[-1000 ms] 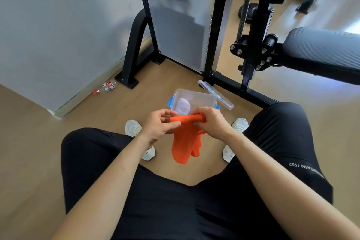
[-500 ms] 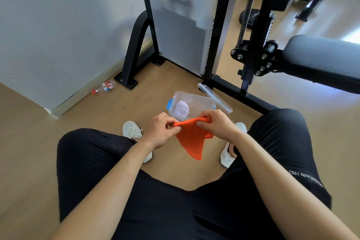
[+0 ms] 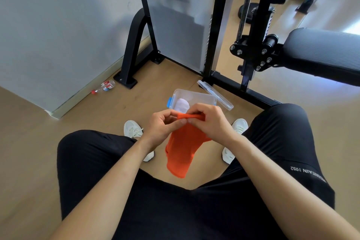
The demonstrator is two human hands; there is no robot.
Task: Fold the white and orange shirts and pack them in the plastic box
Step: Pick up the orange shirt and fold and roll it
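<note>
One orange shirt [image 3: 181, 152] is hanging between the knees, its upper edge bunched into a roll. Both hands are pinching that roll: the left hand [image 3: 161, 126] is curling thumb and fingers around its left end, and the right hand [image 3: 210, 122] is gripping the right end. Just beyond them one clear plastic box [image 3: 194, 94] (blue latch on its left side) is sitting open on the floor, holding one white shirt [image 3: 182, 106]. One lid [image 3: 216, 95] is lying beside the box's far right edge. Two white shoes [image 3: 132, 129] are flanking the orange shirt; one small bottle [image 3: 104, 86] is lying by the wall.
</note>
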